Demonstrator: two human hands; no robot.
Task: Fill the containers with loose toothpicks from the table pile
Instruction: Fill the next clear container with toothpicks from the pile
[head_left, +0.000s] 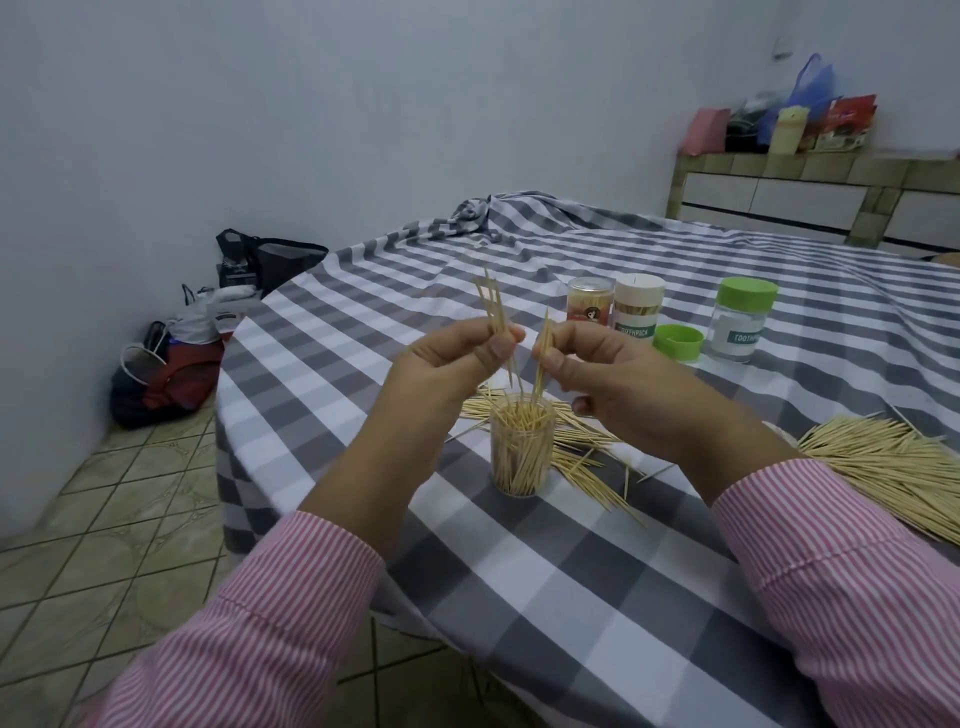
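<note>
Now two hands (524, 358) pinch toothpicks (493, 312); four containers (521, 447).

Plain pale walls (260, 104) are seen beyond the hands. A tiled floor (104, 519) lies left of the left hand, with bags (166, 374) at the wall. A tiled counter (810, 202) stands far right, loaded with bags.

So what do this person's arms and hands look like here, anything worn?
Both arms wear long shirt sleeves in thin pink-and-white stripes, left sleeve and right sleeve, each ending in a stitched cuff at the wrist. The left hand and right hand are bare: no gloves, rings or watch visible.
</note>
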